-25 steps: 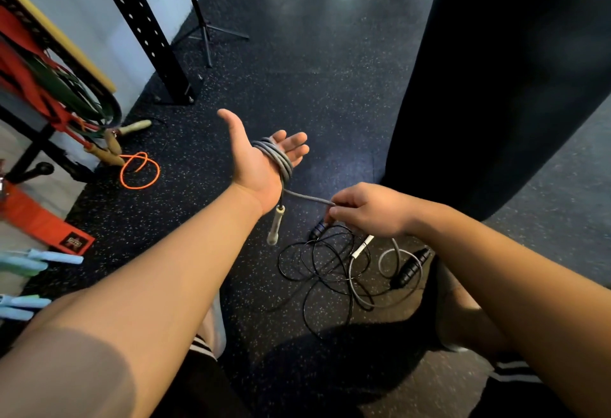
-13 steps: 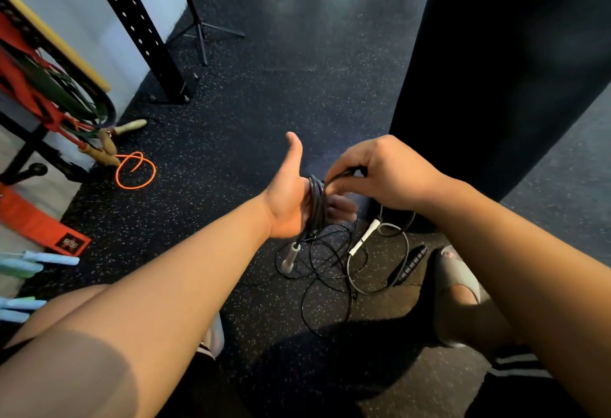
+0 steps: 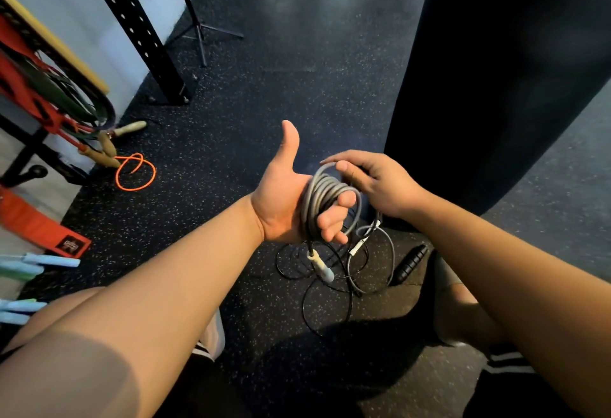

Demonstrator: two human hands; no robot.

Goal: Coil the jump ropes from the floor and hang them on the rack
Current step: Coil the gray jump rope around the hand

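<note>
Gripping the grey jump rope [image 3: 322,191], the left hand [image 3: 281,199] has its thumb up and fingers curled over the cord, which is smooth, round and stacked in tight loops round the palm. A pale cylindrical handle [image 3: 320,265] dangles below. The right hand [image 3: 380,183] pinches the top loop (thumb and forefinger). On the speckled rubber floor [image 3: 264,87] beneath lies a thin black jump rope [image 3: 314,312], loosely tangled, with a ribbed black handle [image 3: 410,264] beside it.
</note>
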